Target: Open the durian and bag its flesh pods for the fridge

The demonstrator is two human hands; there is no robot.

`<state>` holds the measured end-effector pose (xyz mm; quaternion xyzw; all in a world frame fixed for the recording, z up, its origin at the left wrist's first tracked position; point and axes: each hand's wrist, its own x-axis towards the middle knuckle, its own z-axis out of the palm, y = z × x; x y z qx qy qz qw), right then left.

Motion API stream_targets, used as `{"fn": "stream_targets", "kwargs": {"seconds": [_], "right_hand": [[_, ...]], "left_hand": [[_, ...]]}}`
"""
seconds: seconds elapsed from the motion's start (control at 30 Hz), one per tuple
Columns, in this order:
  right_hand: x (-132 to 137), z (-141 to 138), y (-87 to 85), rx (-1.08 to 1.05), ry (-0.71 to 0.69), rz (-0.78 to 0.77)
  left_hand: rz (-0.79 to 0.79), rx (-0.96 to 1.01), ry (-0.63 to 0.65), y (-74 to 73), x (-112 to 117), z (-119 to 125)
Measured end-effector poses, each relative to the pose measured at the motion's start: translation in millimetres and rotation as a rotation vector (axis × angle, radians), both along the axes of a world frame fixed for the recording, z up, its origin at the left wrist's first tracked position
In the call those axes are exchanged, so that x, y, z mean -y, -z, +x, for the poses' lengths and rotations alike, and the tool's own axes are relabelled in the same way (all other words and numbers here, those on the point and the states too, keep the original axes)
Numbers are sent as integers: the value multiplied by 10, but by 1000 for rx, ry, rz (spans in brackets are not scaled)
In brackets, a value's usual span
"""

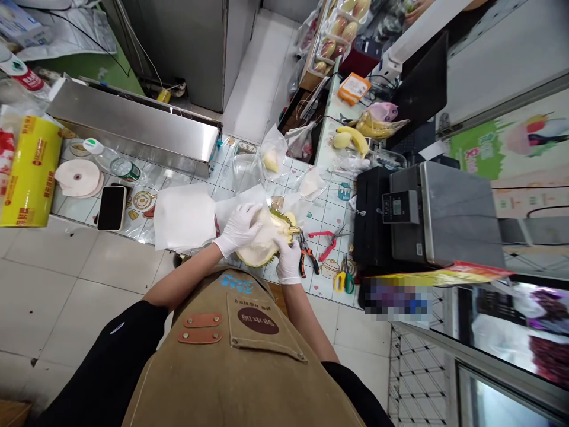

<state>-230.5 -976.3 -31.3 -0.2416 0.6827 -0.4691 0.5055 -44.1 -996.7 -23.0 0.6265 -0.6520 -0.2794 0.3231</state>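
An opened durian (261, 244) lies on the patterned counter in front of me, its pale inner husk facing up and green spikes showing along the edge. My left hand (237, 228), in a white glove, holds its left side with fingers bent over the rim. Gloved in white too, my right hand (288, 259) grips the right side close to the stem, with the thumb on the inner husk. Orange-and-black pliers (306, 255) lie just right of that hand. Beyond them are red-handled pruning shears (328, 243) and yellow-and-green scissors (344, 281).
White paper sheets (184, 216) and a phone (112, 207) lie to the left, near a plastic bottle (113, 161) and a long metal box (133, 127). At right stands a grey machine (457, 213). Bagged durian flesh (271, 159) sits behind the durian.
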Motion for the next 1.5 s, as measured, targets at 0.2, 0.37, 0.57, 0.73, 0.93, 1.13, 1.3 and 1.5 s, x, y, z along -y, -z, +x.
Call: {"fn": "stream_targets", "kwargs": {"seconds": [0.2, 0.37, 0.57, 0.73, 0.93, 1.13, 1.3, 1.5], "right_hand": [[119, 68, -278, 70, 2, 12], [227, 127, -426, 39, 47, -31], [32, 168, -364, 51, 74, 27], [-287, 136, -268, 73, 116, 136], [-549, 132, -346, 136, 136, 227], [-467, 161, -489, 60, 133, 147], [-133, 185, -814, -217, 108, 19], [545, 355, -1530, -593, -70, -195]], "left_hand": [[-76, 142, -130, -139, 54, -264], [-94, 189, -151, -277, 157, -297], [-9, 209, -144, -344, -15, -288], [99, 225, -116, -266, -321, -321], [115, 214, -20, -138, -496, -343], [-90, 29, -86, -27, -422, -375], [-222, -28, -185, -171, -123, -414], [-371, -243, -356, -626, 697, -420]]}}
